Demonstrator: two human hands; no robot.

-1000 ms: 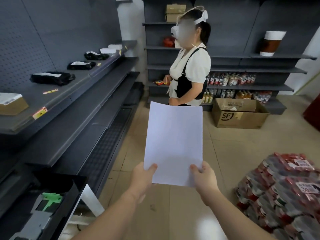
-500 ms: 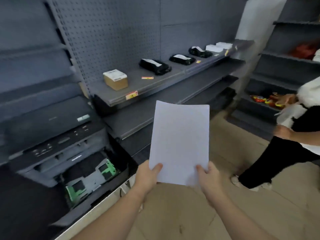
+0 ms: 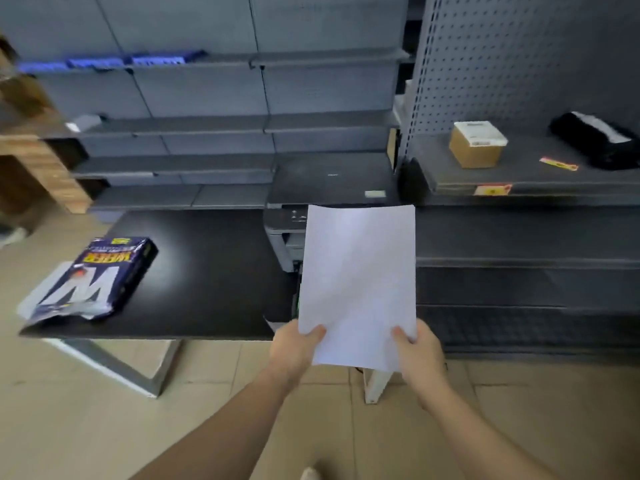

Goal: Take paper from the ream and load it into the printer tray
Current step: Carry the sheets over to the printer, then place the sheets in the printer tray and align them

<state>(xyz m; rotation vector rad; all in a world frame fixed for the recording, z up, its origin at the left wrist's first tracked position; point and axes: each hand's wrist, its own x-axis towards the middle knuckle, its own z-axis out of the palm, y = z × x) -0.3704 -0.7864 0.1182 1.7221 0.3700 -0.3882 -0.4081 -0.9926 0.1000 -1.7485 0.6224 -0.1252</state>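
Observation:
I hold a stack of white paper (image 3: 358, 285) upright in front of me, my left hand (image 3: 296, 344) gripping its lower left corner and my right hand (image 3: 420, 355) its lower right corner. Behind the paper stands the dark printer (image 3: 329, 183) at the right end of a black table (image 3: 207, 271); the sheets hide its front and its tray. The opened blue ream wrapper (image 3: 93, 278) lies at the table's left end, with white paper showing under it.
Grey shelving runs behind the table and along the right. On the right shelf sit a small cardboard box (image 3: 477, 143) and a black bag (image 3: 595, 140). The table's metal leg (image 3: 114, 368) stands on the beige tiled floor.
My view has swung left, from the shelves and another person to the table. The printer now sits straight ahead behind the paper, and the ream has come into view. My grip is unchanged.

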